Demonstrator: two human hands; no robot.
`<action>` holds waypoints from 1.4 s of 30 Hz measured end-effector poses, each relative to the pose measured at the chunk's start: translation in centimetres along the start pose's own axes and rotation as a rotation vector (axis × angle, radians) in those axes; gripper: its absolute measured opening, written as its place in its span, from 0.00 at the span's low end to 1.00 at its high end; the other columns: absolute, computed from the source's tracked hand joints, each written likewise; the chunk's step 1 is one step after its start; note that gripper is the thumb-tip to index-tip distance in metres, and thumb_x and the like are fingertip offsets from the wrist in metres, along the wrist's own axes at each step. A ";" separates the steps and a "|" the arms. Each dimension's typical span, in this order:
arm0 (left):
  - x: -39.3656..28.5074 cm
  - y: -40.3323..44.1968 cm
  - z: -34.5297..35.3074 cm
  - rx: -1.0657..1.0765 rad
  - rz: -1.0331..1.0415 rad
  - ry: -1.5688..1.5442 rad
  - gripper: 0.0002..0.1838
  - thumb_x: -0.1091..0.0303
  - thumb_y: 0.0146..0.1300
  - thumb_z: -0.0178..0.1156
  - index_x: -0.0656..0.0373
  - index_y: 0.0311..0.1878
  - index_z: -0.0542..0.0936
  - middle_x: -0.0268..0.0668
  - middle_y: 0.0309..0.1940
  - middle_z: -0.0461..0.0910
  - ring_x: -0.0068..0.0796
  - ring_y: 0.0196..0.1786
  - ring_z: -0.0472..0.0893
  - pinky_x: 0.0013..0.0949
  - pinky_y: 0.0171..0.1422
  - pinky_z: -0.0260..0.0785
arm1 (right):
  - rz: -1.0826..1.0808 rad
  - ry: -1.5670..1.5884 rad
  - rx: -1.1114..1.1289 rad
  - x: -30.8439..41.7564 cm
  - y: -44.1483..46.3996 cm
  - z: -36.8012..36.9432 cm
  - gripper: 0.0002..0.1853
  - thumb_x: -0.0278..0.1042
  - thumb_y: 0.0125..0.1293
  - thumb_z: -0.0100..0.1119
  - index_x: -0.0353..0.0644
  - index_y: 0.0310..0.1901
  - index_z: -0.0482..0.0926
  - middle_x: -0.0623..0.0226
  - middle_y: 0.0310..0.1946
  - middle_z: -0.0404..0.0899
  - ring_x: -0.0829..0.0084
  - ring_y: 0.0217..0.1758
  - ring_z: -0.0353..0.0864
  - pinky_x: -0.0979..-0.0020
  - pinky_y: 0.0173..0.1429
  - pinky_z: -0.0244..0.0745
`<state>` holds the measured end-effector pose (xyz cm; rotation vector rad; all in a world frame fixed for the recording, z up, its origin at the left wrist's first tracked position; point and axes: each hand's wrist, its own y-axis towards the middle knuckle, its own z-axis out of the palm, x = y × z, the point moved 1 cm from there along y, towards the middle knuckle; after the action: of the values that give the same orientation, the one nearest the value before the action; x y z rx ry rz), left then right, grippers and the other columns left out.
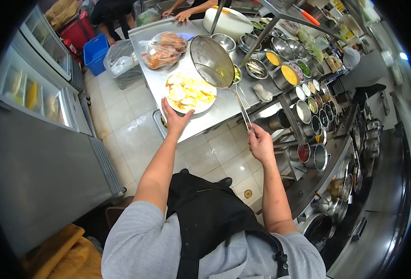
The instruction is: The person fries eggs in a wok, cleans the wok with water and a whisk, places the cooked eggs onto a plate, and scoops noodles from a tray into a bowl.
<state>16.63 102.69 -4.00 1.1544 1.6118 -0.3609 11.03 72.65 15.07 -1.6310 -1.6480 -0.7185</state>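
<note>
My left hand (176,119) touches the near left rim of a white plate (206,107), its fingers spread. Yellow and orange food (186,90) covers much of that plate, which rests on the steel table (145,76). In my right hand (259,141) is the long handle of a round mesh strainer (212,60), its fingers closed round the handle end. The strainer's bowl is up by the plate's far right side, and its mesh lets the things behind show through. Plastic bags of brown food (163,51) lie beyond the plate.
Metal bowls and containers of ingredients (286,76) line the right side. A white cloth (262,93) lies at the table's right. Glass-door fridges (36,90) stand left, near a blue crate (95,54). Another person's hands (182,16) are at the far table edge.
</note>
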 end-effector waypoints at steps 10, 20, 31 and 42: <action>2.2 -3.2 -0.8 -0.132 -0.186 -0.337 0.42 0.53 0.72 0.58 0.65 0.76 0.48 0.52 0.75 0.50 0.46 0.76 0.56 0.43 0.79 0.50 | 0.382 0.817 0.194 -3.4 -1.1 -0.6 0.16 0.32 0.74 0.54 0.39 0.60 0.75 0.74 0.21 0.70 0.87 0.11 0.59 0.80 0.10 0.52; -3.3 -17.0 1.2 0.516 -0.027 -0.458 0.27 0.60 0.72 0.52 0.65 0.68 0.66 0.45 0.57 0.71 0.35 0.55 0.72 0.36 0.59 0.67 | 0.309 1.311 0.252 -9.5 -7.7 -5.1 0.19 0.37 0.75 0.55 0.42 0.64 0.72 0.77 0.23 0.68 0.91 0.10 0.57 0.84 0.09 0.52; -2.3 -24.2 14.0 1.304 -0.083 0.147 0.30 0.51 0.78 0.42 0.71 0.37 0.81 0.47 0.28 0.84 0.34 0.28 0.84 0.36 0.39 0.77 | -0.081 1.459 -0.757 -23.0 -29.6 -27.9 0.21 0.25 0.72 0.48 0.41 0.66 0.69 0.72 0.24 0.70 0.87 0.11 0.60 0.83 0.09 0.57; -1.2 -34.0 28.2 1.375 0.124 0.519 0.21 0.60 0.65 0.60 0.67 0.53 0.78 0.48 0.34 0.83 0.36 0.36 0.83 0.38 0.39 0.75 | 0.955 -0.844 -1.913 -37.3 -54.7 -64.3 0.22 0.28 0.65 0.52 0.43 0.62 0.77 0.43 0.34 0.83 0.42 0.40 0.84 0.49 0.47 0.79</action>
<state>5.03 65.26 -24.43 2.5066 1.6494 -1.2783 -38.64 -3.85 28.93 -3.8805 0.3256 -1.1468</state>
